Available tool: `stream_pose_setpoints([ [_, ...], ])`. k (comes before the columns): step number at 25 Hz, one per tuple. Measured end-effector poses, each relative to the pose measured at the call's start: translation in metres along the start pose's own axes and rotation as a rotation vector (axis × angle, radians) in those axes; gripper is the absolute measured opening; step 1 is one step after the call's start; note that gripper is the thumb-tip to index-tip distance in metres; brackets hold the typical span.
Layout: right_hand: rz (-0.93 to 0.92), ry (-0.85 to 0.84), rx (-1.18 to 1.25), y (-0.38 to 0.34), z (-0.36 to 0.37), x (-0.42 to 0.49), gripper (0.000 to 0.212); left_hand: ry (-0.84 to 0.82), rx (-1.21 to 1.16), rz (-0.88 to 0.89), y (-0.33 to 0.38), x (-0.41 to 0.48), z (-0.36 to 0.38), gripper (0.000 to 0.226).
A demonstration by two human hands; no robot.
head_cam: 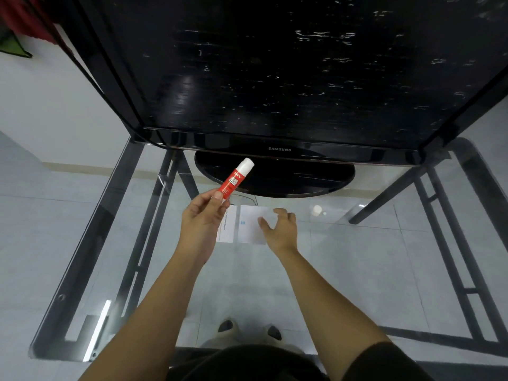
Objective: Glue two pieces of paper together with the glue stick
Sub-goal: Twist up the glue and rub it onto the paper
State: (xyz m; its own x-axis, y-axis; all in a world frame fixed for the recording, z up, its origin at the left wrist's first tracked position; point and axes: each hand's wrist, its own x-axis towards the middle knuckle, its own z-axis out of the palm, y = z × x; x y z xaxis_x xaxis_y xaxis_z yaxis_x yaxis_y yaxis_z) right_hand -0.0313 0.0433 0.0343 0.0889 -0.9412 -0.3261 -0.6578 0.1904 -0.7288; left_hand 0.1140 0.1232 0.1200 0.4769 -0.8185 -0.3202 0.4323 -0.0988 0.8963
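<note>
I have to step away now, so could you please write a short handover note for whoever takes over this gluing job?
Left hand: holds the red glue stick with white cap by its base, raised above the glass table, cap on.
Right hand: open, over the right white paper sheet, holding nothing.
The left white paper sheet lies beside it.
Done: glue stick picked up.
Left: uncap, spread glue, press sheets together.
</note>
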Motion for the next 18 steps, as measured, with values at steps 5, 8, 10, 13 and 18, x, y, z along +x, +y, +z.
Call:
stream_pose_setpoints([
  [5, 0.029, -0.031, -0.154, 0.006, 0.034, 0.005, 0.069, 0.041, 0.032, 0.024, 0.001, 0.006, -0.017, 0.013],
  [8, 0.053, -0.017, -0.132, 0.004, 0.042, 0.009, 0.072, 0.066, 0.044, 0.003, -0.001, 0.007, -0.019, 0.01],
  [10, 0.08, -0.018, -0.06, 0.003, 0.043, 0.011, 0.072, 0.062, 0.036, -0.014, -0.004, 0.008, -0.017, 0.01],
  [13, 0.095, -0.029, 0.008, 0.006, 0.041, 0.012, 0.071, 0.07, 0.035, -0.03, -0.01, 0.009, -0.014, 0.012],
  [18, -0.006, -0.019, -0.211, 0.024, 0.031, 0.005, 0.056, 0.065, 0.057, -0.063, -0.025, 0.007, -0.014, 0.028],
])
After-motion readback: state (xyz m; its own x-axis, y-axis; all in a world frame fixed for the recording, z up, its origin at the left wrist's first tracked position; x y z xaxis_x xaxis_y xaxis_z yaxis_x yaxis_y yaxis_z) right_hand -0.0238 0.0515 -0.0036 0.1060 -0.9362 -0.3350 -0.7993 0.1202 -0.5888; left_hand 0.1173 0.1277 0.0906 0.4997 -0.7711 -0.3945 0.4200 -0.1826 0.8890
